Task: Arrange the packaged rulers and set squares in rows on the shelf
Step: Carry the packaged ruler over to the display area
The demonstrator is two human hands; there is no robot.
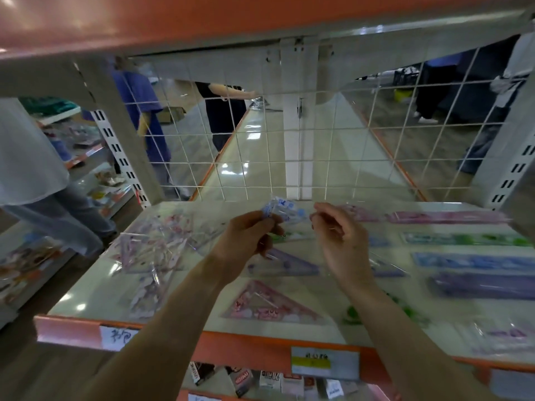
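My left hand [254,233] grips a clear packet printed in blue [282,211] above the middle of the white shelf [95,293]. My right hand [338,235] is beside it, fingers curled, pinching the packet's right edge. A loose heap of pink packaged set squares [150,244] lies at the left. Below my hands lie a purple set square [285,263] and a pink set square [269,303]. Rows of rulers lie at the right: pink [445,217], green [463,238], blue [474,260], purple [483,286]. The image is motion-blurred.
A white wire grid [289,140] closes the shelf's back; people stand in the aisle behind it. An orange shelf [202,18] hangs overhead. The orange front rail carries price labels [324,361]. A lower shelf holds small boxes [269,380]. Another person [34,175] stands at the left.
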